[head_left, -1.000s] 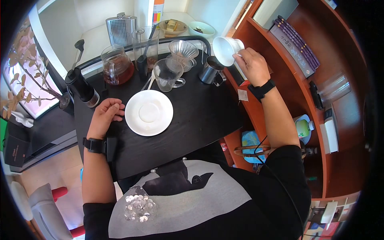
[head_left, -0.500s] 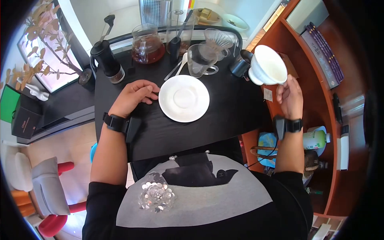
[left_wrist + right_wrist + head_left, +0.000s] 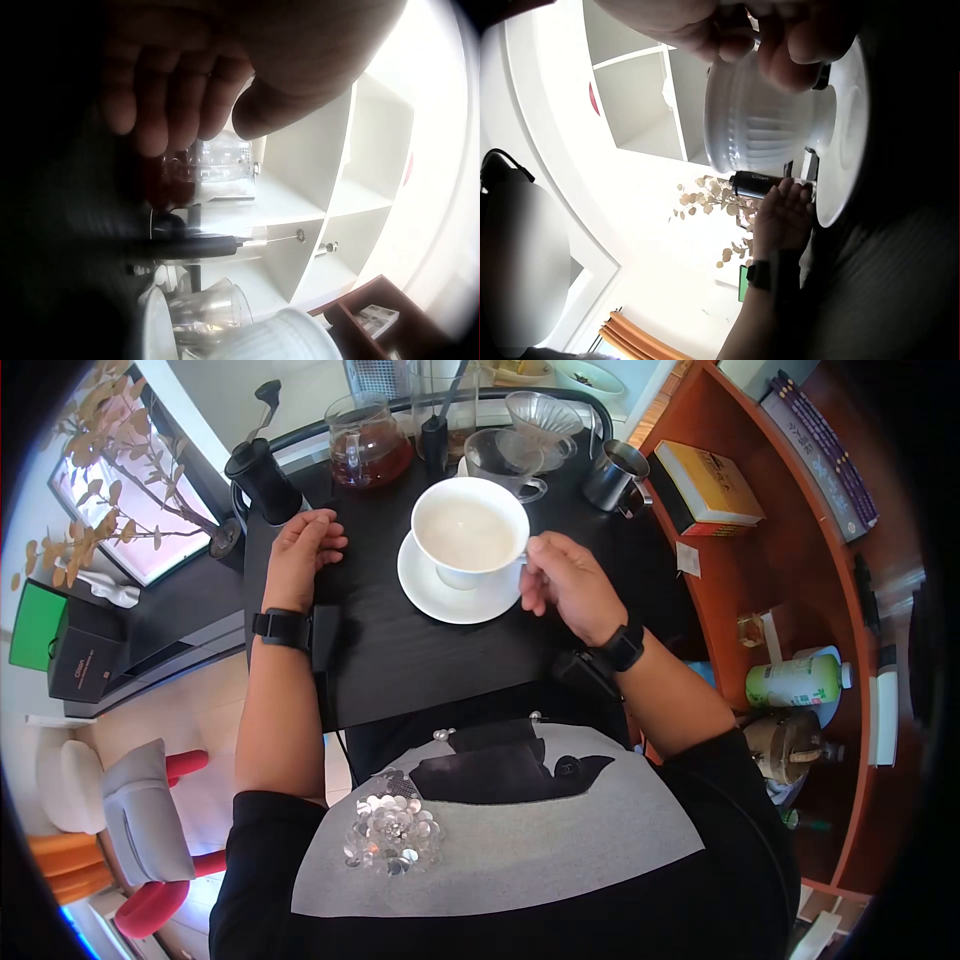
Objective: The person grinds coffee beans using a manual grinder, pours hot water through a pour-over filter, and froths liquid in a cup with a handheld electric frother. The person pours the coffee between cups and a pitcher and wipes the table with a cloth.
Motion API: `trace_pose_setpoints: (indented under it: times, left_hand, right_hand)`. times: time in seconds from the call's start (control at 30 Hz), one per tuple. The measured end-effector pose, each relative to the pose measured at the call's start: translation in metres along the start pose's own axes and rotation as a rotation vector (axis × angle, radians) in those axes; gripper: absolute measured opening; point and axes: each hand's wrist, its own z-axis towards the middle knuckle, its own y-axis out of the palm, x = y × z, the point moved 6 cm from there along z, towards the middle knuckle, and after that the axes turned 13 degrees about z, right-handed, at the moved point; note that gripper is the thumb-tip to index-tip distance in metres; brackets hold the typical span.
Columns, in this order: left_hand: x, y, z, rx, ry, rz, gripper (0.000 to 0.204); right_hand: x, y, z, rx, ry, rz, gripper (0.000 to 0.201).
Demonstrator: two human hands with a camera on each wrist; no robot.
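Note:
My right hand (image 3: 575,585) pinches the handle of a white teacup (image 3: 468,532) at the cup's right side. The cup sits over the white saucer (image 3: 425,592), its foot right at the saucer's middle in the right wrist view, where ribbing shows on the cup (image 3: 761,120). The cup's inside is pale and its mouth faces up. To the left of the saucer, my left hand (image 3: 303,555) lies by the table with loosely bent fingers and nothing in them. In the left wrist view its fingers (image 3: 180,97) hang free.
Behind the cup stand a glass mug (image 3: 490,455), a glass dripper (image 3: 543,418), a glass pot of brown liquid (image 3: 370,460) and a metal pitcher (image 3: 612,478). A black hand grinder (image 3: 262,480) is at the back left. Wooden shelves (image 3: 700,410) border the right side.
My right hand has brought the teacup from the pitcher and shelf side leftward to above the saucer, turning it from tilted to upright. The left hand now lies slightly farther from the saucer.

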Motion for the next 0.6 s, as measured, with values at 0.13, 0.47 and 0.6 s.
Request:
trace_pose_setpoints:
  times: [0.13, 0.47, 0.6]
  left_hand:
    - [-0.002, -0.001, 0.001, 0.023, 0.005, -0.009, 0.020]
    - [-0.003, -0.003, 0.001, 0.016, 0.003, -0.022, 0.022]
    - [-0.003, -0.002, -0.001, 0.023, 0.003, -0.060, 0.022]
  right_hand:
    - [0.006, 0.000, 0.001, -0.025, 0.015, -0.005, 0.028]
    - [0.011, 0.001, -0.001, -0.088, 0.048, -0.115, 0.029]
    - [0.007, 0.001, -0.006, -0.087, 0.007, -0.172, 0.030]
